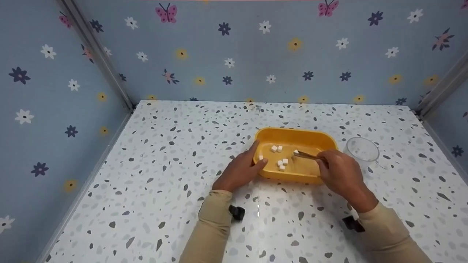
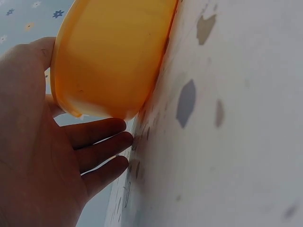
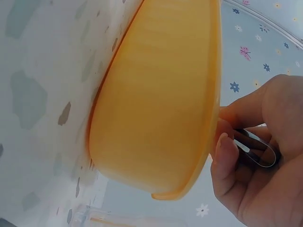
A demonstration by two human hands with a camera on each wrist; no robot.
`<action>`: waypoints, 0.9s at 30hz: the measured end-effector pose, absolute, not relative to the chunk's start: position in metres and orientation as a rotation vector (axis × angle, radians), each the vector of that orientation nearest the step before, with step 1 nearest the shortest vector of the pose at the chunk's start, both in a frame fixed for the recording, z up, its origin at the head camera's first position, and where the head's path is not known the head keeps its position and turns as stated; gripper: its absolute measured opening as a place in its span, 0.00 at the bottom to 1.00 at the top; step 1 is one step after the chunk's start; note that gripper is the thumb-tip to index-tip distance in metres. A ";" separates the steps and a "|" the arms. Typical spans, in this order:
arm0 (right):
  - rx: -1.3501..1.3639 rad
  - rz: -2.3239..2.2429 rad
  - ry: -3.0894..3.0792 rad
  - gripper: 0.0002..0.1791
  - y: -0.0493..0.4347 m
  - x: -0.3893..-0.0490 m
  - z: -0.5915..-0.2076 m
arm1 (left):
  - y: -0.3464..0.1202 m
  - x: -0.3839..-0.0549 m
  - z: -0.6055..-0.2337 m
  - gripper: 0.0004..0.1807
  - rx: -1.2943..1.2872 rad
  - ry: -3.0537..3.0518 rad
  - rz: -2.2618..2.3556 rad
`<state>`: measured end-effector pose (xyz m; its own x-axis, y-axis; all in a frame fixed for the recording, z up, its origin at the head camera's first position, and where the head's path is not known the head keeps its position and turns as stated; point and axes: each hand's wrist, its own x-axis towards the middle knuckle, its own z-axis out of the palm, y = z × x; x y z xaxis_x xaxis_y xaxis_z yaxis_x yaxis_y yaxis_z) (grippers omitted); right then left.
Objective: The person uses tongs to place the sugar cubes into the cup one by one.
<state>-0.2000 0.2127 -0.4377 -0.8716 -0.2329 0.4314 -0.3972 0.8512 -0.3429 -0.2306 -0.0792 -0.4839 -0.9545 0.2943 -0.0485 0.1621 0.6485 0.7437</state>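
Note:
A yellow plastic tray (image 1: 292,177) with rounded corners holds several small white cubes (image 1: 285,161). My left hand (image 1: 241,168) grips its left end, thumb over the rim; in the left wrist view the fingers (image 2: 102,151) extend beside the tray's outer wall. Metal tweezers (image 1: 309,156) are pinched in my right hand (image 1: 342,173) above the tray's right side, tips pointing left and down. One white cube (image 1: 296,152) sits right at those tips. In the right wrist view, the looped back end of the tweezers (image 3: 260,153) shows within the curled fingers, while the tray wall hides the tips.
To the right of the tray, close to my right hand, stands a clear round container (image 1: 362,149). The speckled white table (image 1: 164,204) is bounded by flower-patterned panels (image 1: 248,47) at the back and both sides.

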 end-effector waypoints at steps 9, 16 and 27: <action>0.467 0.593 -2.605 0.03 0.217 -0.197 -0.431 | -0.079 -0.231 -0.484 0.43 0.358 2.704 1.166; 0.442 0.596 -2.616 0.04 0.218 -0.194 -0.426 | -0.079 -0.232 -0.485 0.44 0.375 2.704 1.170; 0.425 0.596 -2.613 0.06 0.221 -0.192 -0.417 | -0.080 -0.232 -0.484 0.44 0.398 2.697 1.183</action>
<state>-0.1916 0.2208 -0.4168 -0.8629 -0.1968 0.4654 -0.3792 0.8610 -0.3390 -0.2318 -0.0796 -0.4842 -0.9500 0.3086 -0.0474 0.1742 0.6499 0.7398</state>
